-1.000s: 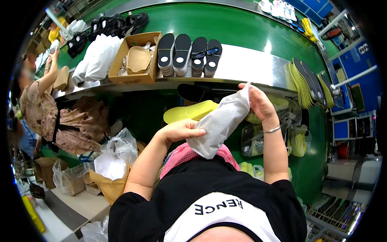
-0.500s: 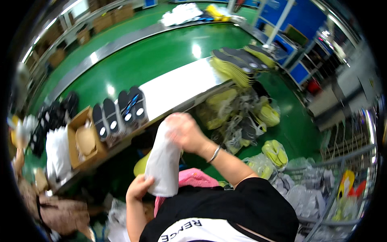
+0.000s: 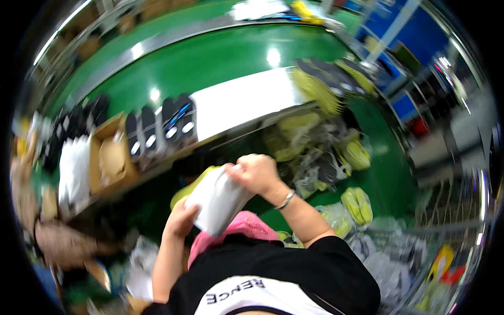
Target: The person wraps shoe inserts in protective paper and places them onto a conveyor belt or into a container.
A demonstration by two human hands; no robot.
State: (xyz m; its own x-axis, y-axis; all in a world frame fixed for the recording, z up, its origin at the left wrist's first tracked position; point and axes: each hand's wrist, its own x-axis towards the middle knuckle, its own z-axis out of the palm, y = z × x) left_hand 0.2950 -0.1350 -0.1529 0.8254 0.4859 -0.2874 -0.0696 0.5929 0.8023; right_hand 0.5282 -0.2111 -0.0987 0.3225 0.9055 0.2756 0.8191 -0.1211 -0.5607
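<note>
Both my hands grip a white paper-wrapped bundle in front of my chest. My left hand holds its lower end from below. My right hand, with a bracelet at the wrist, closes over its upper end. A yellow-green shoe sole shows just behind the bundle. A pink cloth lies on my lap under it.
A green conveyor table runs across the top, with black soles in a row, a cardboard box and a white sheet. Stacked yellow and black soles lie at its right end. Bagged shoes pile below at right.
The view has swung, so the table now slants across the top. The white bundle has come lower and nearer my chest, both hands still on it.
</note>
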